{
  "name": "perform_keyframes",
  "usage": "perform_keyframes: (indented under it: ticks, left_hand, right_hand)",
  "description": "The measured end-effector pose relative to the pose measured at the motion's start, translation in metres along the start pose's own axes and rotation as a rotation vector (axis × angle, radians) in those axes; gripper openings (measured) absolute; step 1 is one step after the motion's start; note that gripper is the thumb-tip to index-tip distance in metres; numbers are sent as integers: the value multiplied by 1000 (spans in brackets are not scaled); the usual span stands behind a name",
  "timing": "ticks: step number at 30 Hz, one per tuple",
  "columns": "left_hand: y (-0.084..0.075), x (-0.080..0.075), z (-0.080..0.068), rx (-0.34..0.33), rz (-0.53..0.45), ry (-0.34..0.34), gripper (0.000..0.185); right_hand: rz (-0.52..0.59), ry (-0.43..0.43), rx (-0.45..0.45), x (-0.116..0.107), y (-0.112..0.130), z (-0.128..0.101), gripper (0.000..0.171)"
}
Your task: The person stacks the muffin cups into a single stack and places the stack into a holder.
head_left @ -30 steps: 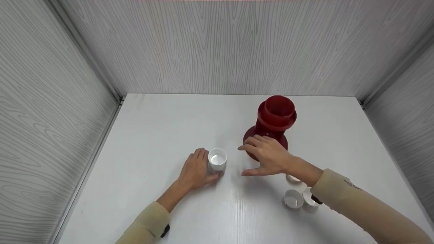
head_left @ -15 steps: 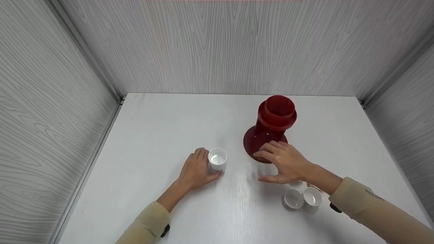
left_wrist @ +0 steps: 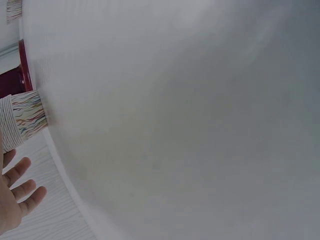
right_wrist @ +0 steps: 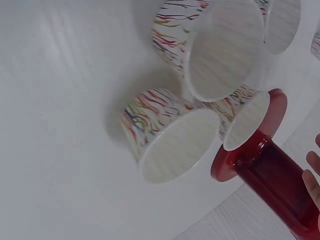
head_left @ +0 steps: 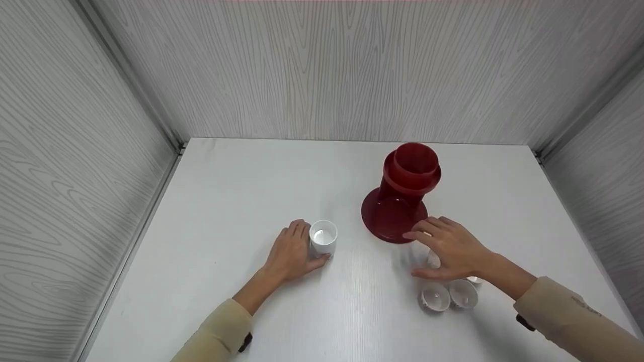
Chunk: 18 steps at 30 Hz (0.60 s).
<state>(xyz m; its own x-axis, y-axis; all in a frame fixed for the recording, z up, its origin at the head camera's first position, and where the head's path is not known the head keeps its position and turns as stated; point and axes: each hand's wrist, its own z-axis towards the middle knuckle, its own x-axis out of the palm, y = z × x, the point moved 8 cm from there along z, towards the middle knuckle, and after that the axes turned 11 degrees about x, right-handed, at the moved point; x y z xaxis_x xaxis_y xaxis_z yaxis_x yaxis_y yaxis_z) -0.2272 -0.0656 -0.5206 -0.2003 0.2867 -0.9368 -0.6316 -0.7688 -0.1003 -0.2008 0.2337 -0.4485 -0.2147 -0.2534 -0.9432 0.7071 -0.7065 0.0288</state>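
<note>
A: Nearest the camera, low and right of centre in the head view, two small cups (head_left: 448,295) lie tipped on the bench (head_left: 241,201), side by side and touching. What do they look like?

B: White inside. The right wrist view shows their outer walls streaked with thin coloured lines, and their open mouths (right_wrist: 172,145) show nothing in them. A third cup (head_left: 431,257) sits just above those two, mostly hidden under the right hand (head_left: 453,249).

A: And the grip of that hand?

B: Fingers spread and loosely bent, arched over the hidden cup, thumb low near the bench. I cannot tell whether it touches that cup; it plainly closes on nothing. The two tipped cups lie just below it, towards the wrist.

A: The other hand?

B: The left hand (head_left: 292,254) rests on the bench left of centre, fingers curled round the side of an upright white cup (head_left: 322,236). The cup stands at the fingertips, to their right, touching them. Its inside is white, and I see nothing in it.

A: Farther back?

B: A red stand (head_left: 402,198) stands upright, right of centre, with a broad round foot, a narrow neck and a wide open collar at the top. The right fingertips are just beside the foot's lower right edge. Grey wood-grain walls (head_left: 322,70) enclose the bench behind and at both sides.
</note>
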Motion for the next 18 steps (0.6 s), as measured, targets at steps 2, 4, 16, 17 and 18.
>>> perform_keyframes:
  ticks: [2,4,16,17,18]
  left_hand:
    - [0,0,0,-1,-1,1,77]
    - [0,-1,0,-3,-4,3,78]
    - [0,0,0,0,-13,0,77]
    - [0,0,-1,0,-14,4,77]
    - [0,0,-1,-1,-15,7,77]
  right_hand:
    - [-5,6,-2,1,-4,-5,76]
    - [-14,14,2,1,-10,-11,78]
    - [-66,-2,67,-2,-41,-36,71]
    - [-68,-3,72,-1,-42,-38,71]
    - [-71,-3,77,0,-44,-39,71]
